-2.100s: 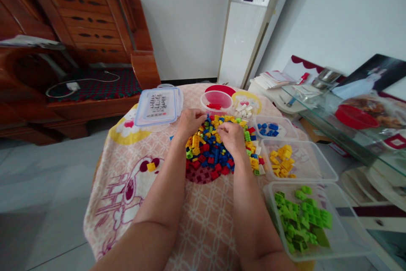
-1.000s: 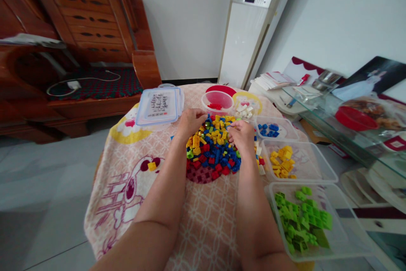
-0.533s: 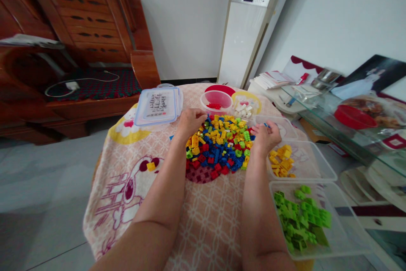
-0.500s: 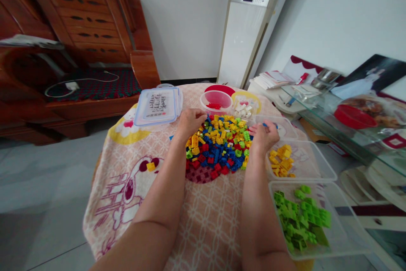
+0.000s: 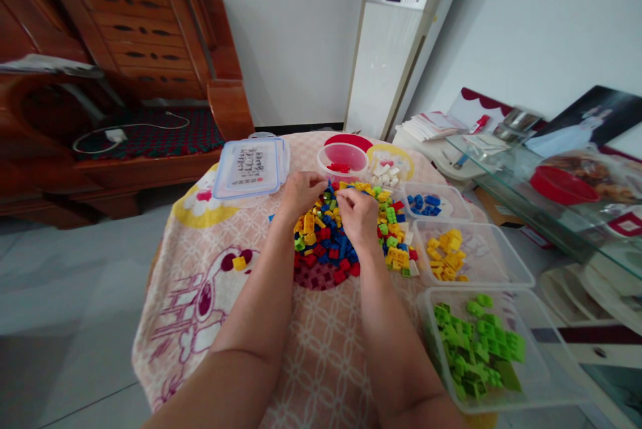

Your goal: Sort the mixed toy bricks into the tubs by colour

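A heap of small red, blue, yellow and green bricks (image 5: 321,241) lies in the middle of the cloth-covered table (image 5: 321,349). My left hand (image 5: 299,193) rests at the heap's far left edge with its fingers curled under; what they hold is hidden. My right hand (image 5: 357,216) is over the middle of the heap, fingertips pinched together among the far bricks. What the pinch holds is too small to name. A clear box of blue bricks (image 5: 430,202) stands to the right of the heap.
A round tub with red bricks (image 5: 343,160) and a tub of white bricks (image 5: 387,175) stand beyond the heap. Boxes of yellow bricks (image 5: 476,262) and green bricks (image 5: 486,349) line the right edge. A clear lid (image 5: 251,166) lies far left, one yellow brick (image 5: 239,263) on the cloth.
My right hand went right to the box of blue bricks, then came back left onto the heap. The left hand stayed where it was.
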### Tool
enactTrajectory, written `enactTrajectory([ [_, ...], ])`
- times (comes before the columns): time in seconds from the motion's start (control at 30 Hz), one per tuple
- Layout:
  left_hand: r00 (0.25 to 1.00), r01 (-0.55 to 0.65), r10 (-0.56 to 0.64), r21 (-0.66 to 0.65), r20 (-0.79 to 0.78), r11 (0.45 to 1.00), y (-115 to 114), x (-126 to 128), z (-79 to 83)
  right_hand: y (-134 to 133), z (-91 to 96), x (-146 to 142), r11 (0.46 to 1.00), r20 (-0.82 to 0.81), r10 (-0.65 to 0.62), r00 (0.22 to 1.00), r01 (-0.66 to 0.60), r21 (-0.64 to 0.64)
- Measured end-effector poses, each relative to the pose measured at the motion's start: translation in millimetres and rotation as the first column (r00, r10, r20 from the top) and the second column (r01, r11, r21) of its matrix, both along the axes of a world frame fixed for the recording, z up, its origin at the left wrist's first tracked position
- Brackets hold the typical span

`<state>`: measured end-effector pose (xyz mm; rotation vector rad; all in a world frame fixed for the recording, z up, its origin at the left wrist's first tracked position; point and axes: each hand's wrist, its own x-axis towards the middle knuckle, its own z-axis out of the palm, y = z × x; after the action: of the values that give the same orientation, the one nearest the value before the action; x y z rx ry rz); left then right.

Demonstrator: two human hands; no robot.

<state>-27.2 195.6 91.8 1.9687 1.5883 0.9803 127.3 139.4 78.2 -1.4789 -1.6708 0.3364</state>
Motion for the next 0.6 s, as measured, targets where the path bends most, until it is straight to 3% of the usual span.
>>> enactTrajectory([
  [0.17, 1.0, -0.016, 0.016, 0.003, 0.005, 1.0, 1, -1, 0.0, -8, 7.8, -13, 0.979, 0.346, 0.099, 0.933, -0.029, -0.201],
  [0.3, 1.0, -0.016, 0.016, -0.005, 0.013, 1.0, 2, -2, -1.5, -10, 6.9, -14, 0.951, 0.484, 0.188, 0.855, -0.037, -0.305],
  [0.43, 1.0, -0.005, 0.005, 0.005, 0.023, 1.0, 2, -3, -2.6, -10, 6.1, -13, 0.948, 0.482, 0.187, 0.856, -0.028, -0.318],
  [0.6, 1.0, -0.018, 0.018, -0.002, 0.022, 1.0, 3, -3, -2.5, -5, 6.6, -4, 0.959, 0.281, 0.144, 0.949, -0.064, -0.275],
])
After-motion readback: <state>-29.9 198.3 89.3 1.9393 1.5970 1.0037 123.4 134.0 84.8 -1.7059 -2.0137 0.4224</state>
